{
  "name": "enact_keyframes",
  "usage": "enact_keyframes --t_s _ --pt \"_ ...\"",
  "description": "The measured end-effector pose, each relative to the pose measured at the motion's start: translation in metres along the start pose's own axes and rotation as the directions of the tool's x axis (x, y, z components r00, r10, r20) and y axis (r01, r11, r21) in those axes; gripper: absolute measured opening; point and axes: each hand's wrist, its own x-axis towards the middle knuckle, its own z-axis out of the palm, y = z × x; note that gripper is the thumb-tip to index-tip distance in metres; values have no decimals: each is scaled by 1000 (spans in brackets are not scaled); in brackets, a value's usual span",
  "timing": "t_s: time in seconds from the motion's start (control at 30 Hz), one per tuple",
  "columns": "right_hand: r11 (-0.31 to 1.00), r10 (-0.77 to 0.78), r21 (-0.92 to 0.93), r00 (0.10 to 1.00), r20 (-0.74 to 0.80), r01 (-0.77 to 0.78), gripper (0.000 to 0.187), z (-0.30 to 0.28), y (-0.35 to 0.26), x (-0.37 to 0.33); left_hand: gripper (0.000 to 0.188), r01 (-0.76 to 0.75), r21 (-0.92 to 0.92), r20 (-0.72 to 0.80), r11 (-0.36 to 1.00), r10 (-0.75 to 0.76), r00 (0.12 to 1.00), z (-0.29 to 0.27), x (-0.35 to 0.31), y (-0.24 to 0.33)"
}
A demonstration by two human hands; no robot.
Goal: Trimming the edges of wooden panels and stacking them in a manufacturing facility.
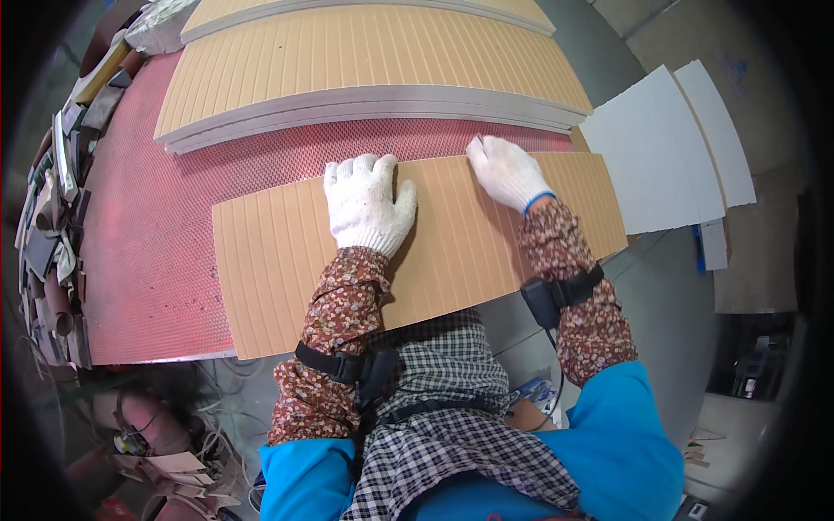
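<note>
A tan grooved panel lies crosswise before me on the red textured mat, its near edge sticking out past the mat. My left hand, in a white knit glove, rests flat on the panel's far half with the fingers stretched out. Close to the far edge, right of centre, my right hand is closed in a similar glove with a blue cuff rim. Its fingertips are pinched together at that edge; whatever they hold is too small to make out.
Behind the panel stands a stack of similar tan panels with pale edges. White boards lie at the right. Sanding scraps and rolled pieces crowd the mat's left rim. Cut tan pieces and cables lie below left.
</note>
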Motion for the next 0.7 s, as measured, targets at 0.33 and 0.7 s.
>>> enact_keyframes --t_s 0.33,0.7 --pt "999 1 48 999 54 -3 42 -9 -11 37 35 25 -24 -11 999 -26 1000 -2 -3 -6" --pt "991 3 -130 997 -72 -13 25 4 -29 -104 35 11 -50 9 999 -11 1000 0 1 0"
